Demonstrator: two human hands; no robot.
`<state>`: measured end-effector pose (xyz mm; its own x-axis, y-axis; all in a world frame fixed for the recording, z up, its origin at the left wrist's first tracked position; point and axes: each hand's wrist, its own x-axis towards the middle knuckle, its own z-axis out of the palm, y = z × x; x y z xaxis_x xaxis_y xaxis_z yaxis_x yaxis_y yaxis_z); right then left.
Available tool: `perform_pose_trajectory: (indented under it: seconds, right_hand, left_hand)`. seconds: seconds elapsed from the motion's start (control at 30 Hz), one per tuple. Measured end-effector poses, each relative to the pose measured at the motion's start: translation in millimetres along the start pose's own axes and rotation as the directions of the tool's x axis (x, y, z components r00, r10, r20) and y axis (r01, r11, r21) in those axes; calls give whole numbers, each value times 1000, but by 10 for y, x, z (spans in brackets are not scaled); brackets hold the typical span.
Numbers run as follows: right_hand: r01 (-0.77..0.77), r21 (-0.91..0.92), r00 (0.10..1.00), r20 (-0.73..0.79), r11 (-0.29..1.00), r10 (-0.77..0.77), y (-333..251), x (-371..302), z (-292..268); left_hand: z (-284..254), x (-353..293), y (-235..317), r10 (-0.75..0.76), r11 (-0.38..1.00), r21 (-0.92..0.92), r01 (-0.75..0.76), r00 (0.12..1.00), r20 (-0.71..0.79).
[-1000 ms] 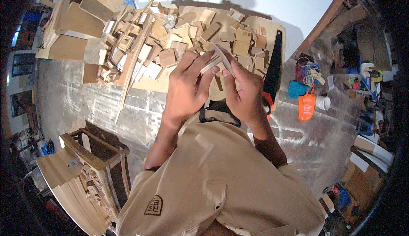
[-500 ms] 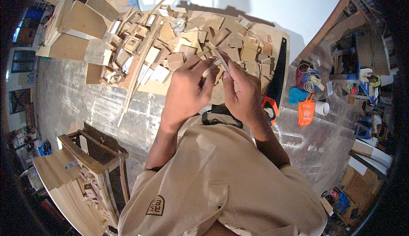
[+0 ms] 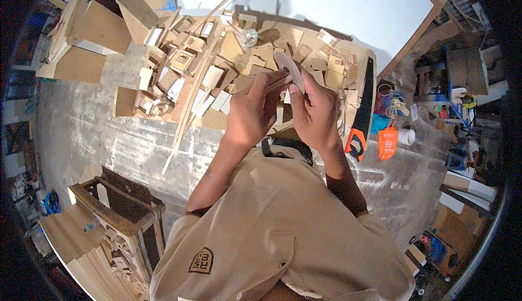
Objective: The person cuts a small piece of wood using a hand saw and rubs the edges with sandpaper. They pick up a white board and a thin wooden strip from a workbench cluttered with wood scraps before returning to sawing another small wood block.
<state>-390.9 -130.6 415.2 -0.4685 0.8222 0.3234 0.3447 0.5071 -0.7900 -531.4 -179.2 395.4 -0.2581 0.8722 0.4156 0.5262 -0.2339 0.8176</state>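
Both my hands meet over a table (image 3: 209, 119) heaped with wood offcuts. Pinched between thumb and fingers, my right hand (image 3: 316, 110) holds a thin grey-brown flat piece (image 3: 291, 68) with a rounded end, standing on edge. My left hand (image 3: 249, 113) is closed round a small wooden piece (image 3: 278, 83), largely covered by its fingers. The two pieces are touching or very close; I cannot tell which. Beyond the hands lie many small wood blocks (image 3: 182, 60) and long thin strips (image 3: 201, 86).
A handsaw (image 3: 363, 102) with an orange handle lies along the table's right side. A large white board (image 3: 348, 4) fills the far side. Wooden boxes (image 3: 98, 29) stand at the far left, a wooden frame (image 3: 117, 206) at near left. An orange bag (image 3: 387, 142) and white bucket (image 3: 406, 136) sit right.
The flat piece in my right hand has turned, so more of its broad face shows. My left hand has shifted slightly right. The view has swung a little, revealing more of the handsaw.
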Motion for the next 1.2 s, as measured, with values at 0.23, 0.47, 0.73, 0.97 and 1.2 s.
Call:
perform_pose_trajectory:
  seconds: [0.23,0.47,0.73,0.97,1.2]
  right_hand:
    - [-92,-69,995,19,993,93,-274,115,225]
    - [-11,-15,1000,-21,1000,11,-90,201,391]
    - [-16,-105,1000,-22,994,14,-16,32,459]
    - [106,-183,990,-74,977,-122,166,0,399]
    - [41,35,999,15,999,-41,223,51,496]
  left_hand:
    - [-183,94,-310,77,995,-53,-83,992,-104]
    - [-210,109,-404,37,987,-152,-49,996,-77]
    - [-81,106,-499,-23,976,-216,14,999,-40]
    - [-11,239,-412,-132,942,-326,81,982,-137]
    - [-117,288,0,-102,945,-326,23,968,-228]
